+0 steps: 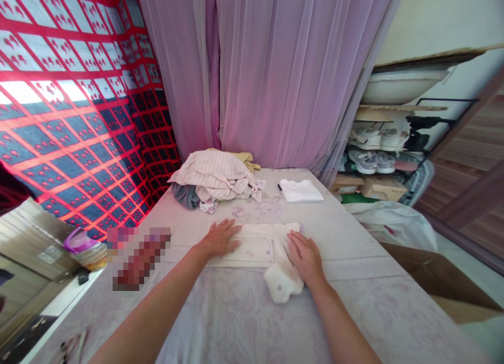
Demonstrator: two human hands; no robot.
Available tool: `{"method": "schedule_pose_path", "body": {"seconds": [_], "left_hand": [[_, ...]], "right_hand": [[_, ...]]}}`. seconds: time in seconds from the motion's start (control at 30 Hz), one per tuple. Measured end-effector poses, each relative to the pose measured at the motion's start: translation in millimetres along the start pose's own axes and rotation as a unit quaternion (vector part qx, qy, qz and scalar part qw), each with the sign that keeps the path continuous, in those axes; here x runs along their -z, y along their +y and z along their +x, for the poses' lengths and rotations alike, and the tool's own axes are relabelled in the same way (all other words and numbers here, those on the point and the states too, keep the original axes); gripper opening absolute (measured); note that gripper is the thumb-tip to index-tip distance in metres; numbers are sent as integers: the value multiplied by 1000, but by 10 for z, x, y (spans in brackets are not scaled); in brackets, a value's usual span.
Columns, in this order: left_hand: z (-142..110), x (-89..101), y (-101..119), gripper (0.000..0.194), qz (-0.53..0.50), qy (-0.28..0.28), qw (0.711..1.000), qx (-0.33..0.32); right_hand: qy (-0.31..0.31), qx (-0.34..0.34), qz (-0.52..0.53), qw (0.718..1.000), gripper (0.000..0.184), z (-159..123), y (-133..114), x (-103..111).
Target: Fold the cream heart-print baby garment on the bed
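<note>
A white garment with small pale prints (254,253) lies folded into a long flat strip on the cloth-covered table (244,322). One loose part, perhaps a sleeve, sticks out toward me at its right end. My left hand (221,239) rests flat on the strip's left end, fingers spread. On the right end, my right hand (306,255) lies palm down beside the loose part, its fingers stretched out and touching the fabric. Neither hand grips anything. The cloth under my palms is hidden.
A heap of clothes (214,175), with a pink striped piece on top, lies at the far left. A folded white garment (301,190) is at the far right. Scissors (71,347) sit near the front left corner. A shoe rack (374,162) and a cardboard box (441,280) stand right.
</note>
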State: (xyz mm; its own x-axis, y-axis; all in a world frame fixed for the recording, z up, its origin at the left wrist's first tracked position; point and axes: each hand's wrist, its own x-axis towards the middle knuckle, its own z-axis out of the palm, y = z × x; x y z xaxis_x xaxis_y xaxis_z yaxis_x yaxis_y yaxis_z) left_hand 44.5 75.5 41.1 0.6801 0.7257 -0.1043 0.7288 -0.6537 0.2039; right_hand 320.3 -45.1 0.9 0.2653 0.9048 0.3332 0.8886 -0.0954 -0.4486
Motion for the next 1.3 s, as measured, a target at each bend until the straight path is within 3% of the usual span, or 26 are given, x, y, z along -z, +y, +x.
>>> {"method": "schedule_pose_path", "body": {"seconds": [0.17, 0.37, 0.53, 0.73, 1.0, 1.3], "left_hand": [[-309, -126, -252, 56, -12, 114, 990, 84], [-749, -426, -287, 54, -47, 173, 971, 159], [-767, -434, -172, 53, -15, 168, 971, 169], [-761, -403, -142, 52, 9, 172, 971, 169], [-772, -365, -86, 56, 4, 134, 975, 178], [-769, -367, -73, 58, 16, 124, 975, 185]], "right_hand": [[70, -62, 89, 992, 46, -160, 226, 128], [74, -178, 192, 962, 56, -188, 300, 164], [66, -201, 169, 963, 54, -183, 300, 157], [46, -180, 97, 978, 53, -178, 264, 177], [11, -162, -3, 987, 49, -177, 161, 237], [-6, -142, -41, 989, 47, -190, 146, 224]]}}
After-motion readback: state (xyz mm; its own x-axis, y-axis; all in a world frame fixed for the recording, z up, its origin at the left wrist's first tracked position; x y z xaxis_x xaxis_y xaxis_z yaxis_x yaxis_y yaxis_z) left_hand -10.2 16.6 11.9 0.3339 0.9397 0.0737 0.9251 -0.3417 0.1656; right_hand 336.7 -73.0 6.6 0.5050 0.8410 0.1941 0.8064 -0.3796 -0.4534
